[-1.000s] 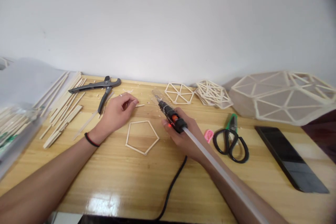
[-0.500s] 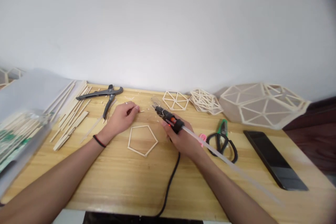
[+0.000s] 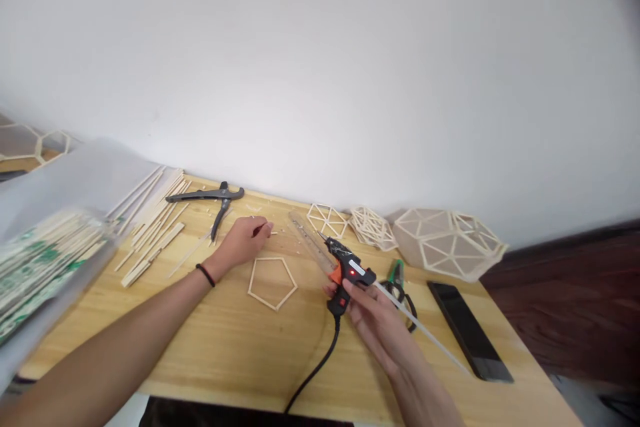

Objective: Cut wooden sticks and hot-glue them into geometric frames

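Note:
My right hand [image 3: 373,307] grips a black and orange hot glue gun [image 3: 347,273], tilted to show its side and a lit red light. A long translucent glue stick [image 3: 425,330] trails out of its back. My left hand [image 3: 247,240] rests on the table with its fingers curled in. A short wooden stick lies at its fingertips, mostly hidden; whether the fingers pinch it I cannot make out. Between the hands and nearer to me lies a pentagon frame [image 3: 251,273] of thin wooden sticks. A clear ruler [image 3: 310,240] extends beyond the gun's nozzle.
Grey cutters [image 3: 220,197] and loose wooden sticks [image 3: 155,223] lie at left, beside a bag of sticks [image 3: 55,260]. Along the wall stand a hexagon frame [image 3: 327,220], stacked frames [image 3: 373,227] and a large panelled structure [image 3: 450,243]. Scissors [image 3: 397,277] and a phone [image 3: 470,330] lie at right.
My right hand has rolled the glue gun from nozzle-forward to side-on and brought it closer. My left fingertips have shifted slightly right to the short stick. The camera view has swung right.

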`<state>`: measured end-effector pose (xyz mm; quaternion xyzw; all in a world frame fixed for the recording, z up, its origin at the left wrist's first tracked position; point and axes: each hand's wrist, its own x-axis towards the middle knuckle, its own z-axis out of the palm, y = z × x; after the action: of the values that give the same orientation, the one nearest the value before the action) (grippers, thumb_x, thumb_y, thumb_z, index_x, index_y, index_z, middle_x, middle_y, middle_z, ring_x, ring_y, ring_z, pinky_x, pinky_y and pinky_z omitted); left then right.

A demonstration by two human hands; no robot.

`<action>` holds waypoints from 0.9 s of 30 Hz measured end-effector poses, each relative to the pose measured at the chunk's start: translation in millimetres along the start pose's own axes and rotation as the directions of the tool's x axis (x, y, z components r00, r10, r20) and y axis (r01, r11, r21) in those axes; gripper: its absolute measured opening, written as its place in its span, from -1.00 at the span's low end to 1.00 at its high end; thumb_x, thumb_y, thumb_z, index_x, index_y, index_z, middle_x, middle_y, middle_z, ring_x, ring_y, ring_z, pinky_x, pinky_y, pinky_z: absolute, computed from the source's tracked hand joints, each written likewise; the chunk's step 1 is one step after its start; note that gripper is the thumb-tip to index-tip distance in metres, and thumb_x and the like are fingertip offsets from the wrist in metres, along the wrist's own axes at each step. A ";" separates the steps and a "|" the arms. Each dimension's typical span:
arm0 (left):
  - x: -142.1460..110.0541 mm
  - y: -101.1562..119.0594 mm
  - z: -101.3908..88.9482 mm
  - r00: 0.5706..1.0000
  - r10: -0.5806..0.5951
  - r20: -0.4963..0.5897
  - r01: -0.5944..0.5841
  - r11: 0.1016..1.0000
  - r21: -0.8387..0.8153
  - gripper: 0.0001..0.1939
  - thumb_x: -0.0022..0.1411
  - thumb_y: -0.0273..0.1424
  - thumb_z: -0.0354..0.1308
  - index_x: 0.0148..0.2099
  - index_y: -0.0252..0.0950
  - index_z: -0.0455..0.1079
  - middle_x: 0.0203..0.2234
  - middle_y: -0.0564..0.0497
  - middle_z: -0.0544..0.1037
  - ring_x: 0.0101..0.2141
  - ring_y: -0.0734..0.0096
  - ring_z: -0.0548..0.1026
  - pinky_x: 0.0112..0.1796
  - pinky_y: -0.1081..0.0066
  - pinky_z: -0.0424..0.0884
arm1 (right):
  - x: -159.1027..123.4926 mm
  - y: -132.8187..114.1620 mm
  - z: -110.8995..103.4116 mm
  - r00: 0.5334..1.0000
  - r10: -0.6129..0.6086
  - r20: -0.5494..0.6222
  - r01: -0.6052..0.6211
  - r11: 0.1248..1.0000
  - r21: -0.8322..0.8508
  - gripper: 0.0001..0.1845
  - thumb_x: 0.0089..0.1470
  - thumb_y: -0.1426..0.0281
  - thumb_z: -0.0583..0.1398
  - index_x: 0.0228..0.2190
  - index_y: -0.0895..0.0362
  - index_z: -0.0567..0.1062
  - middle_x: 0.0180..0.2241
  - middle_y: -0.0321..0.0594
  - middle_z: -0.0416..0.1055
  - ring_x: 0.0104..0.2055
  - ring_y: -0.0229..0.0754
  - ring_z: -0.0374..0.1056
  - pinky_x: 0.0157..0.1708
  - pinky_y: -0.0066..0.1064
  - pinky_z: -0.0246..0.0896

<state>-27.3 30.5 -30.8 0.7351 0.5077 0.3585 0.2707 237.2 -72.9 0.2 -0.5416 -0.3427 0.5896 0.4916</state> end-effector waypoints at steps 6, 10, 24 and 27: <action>-2.3 2.2 -4.2 1.000 0.000 -0.012 0.000 1.000 0.006 -0.59 0.38 -0.23 -0.07 -0.49 -0.27 0.32 -0.63 0.07 0.37 -0.52 0.41 0.34 -0.42 0.39 0.16 | -1.2 12.1 -18.3 1.000 0.028 -0.002 -0.028 0.991 -0.128 -0.49 -0.21 -0.01 0.48 -0.44 0.17 0.58 -0.43 -0.06 0.60 -0.31 0.04 0.58 -0.26 -0.16 0.50; -5.1 3.2 -5.4 0.999 0.009 -0.032 -0.009 1.000 0.020 -0.61 0.37 -0.25 -0.07 -0.48 -0.27 0.33 -0.62 0.06 0.39 -0.50 0.39 0.35 -0.40 0.38 0.17 | 7.1 17.2 -28.5 0.998 -0.009 -0.061 -0.008 0.962 -0.272 -0.46 -0.22 -0.09 0.44 -0.53 0.13 0.50 -0.52 -0.13 0.57 -0.50 -0.06 0.51 -0.47 -0.25 0.44; -24.6 2.8 -15.9 0.966 0.144 0.217 -0.180 0.971 0.158 -0.70 0.34 -0.37 -0.01 -0.44 -0.28 0.39 -0.45 -0.04 0.52 -0.38 0.34 0.44 -0.29 0.37 0.29 | -2.5 6.8 -8.6 0.886 -0.464 -0.018 0.290 0.583 -0.759 -0.69 0.03 0.09 0.24 -0.56 0.01 0.39 -0.60 -0.22 0.43 -0.53 -0.06 0.35 -0.47 -0.26 0.22; -29.9 4.7 -18.5 0.959 0.141 0.245 -0.188 0.965 0.182 -0.77 0.31 -0.39 0.04 -0.40 -0.28 0.40 -0.44 -0.03 0.52 -0.39 0.35 0.45 -0.33 0.38 0.30 | -3.8 7.1 6.0 0.872 -0.475 0.122 0.383 0.504 -0.774 -0.78 0.13 0.17 0.19 -0.43 0.05 0.47 -0.51 -0.20 0.48 -0.48 -0.07 0.37 -0.41 -0.25 0.27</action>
<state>-46.3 1.4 -23.8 0.8354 0.4436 0.2385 0.2202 229.6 -77.8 -4.2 -0.6275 -0.6595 0.2117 0.3556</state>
